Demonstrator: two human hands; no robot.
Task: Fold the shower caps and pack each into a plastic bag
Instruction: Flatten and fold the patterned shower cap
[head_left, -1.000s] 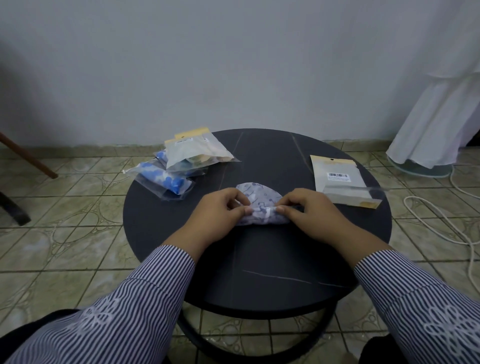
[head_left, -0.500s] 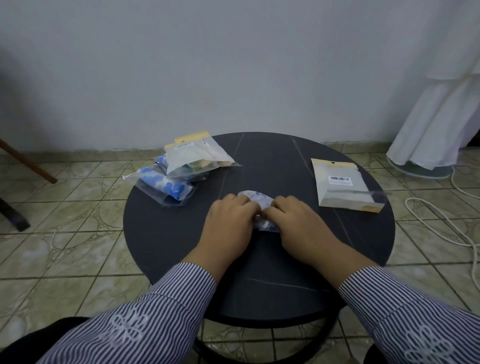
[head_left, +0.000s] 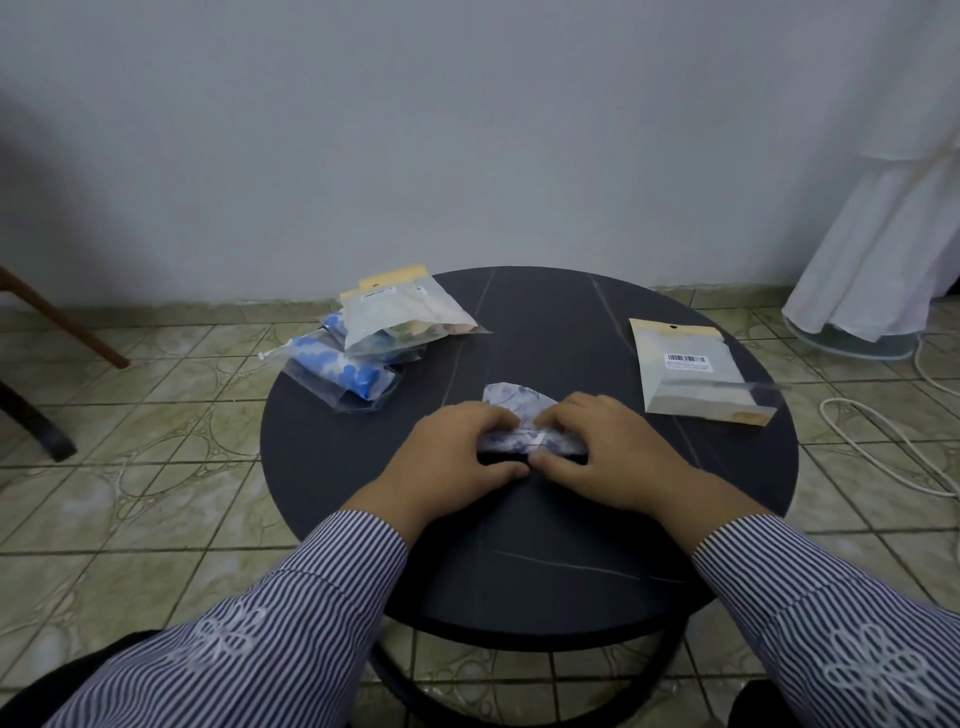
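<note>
A white shower cap with a blue-purple print (head_left: 511, 402) lies folded small at the middle of the round dark table (head_left: 571, 582). My left hand (head_left: 457, 457) grips its left end and my right hand (head_left: 608, 457) grips its right end, fingers over the top and thumbs at the near edge. Most of the cap is hidden under my fingers. An empty plastic bag (head_left: 693, 376) with a barcode label lies flat to the right. At the back left is a pile of packed bags (head_left: 374, 343), one holding a blue-dotted cap.
The table stands on a green tiled floor (head_left: 156, 467) by a pale wall. A white cloth (head_left: 893, 249) hangs at the right over a round base, with a white cable (head_left: 883, 441) on the floor. A wooden leg (head_left: 62, 322) slants in at the left.
My hands came together from the cap's two ends and the cap went from a wide half-round to a small bundle. Now a narrow folded strip shows between my thumbs and fingers.
</note>
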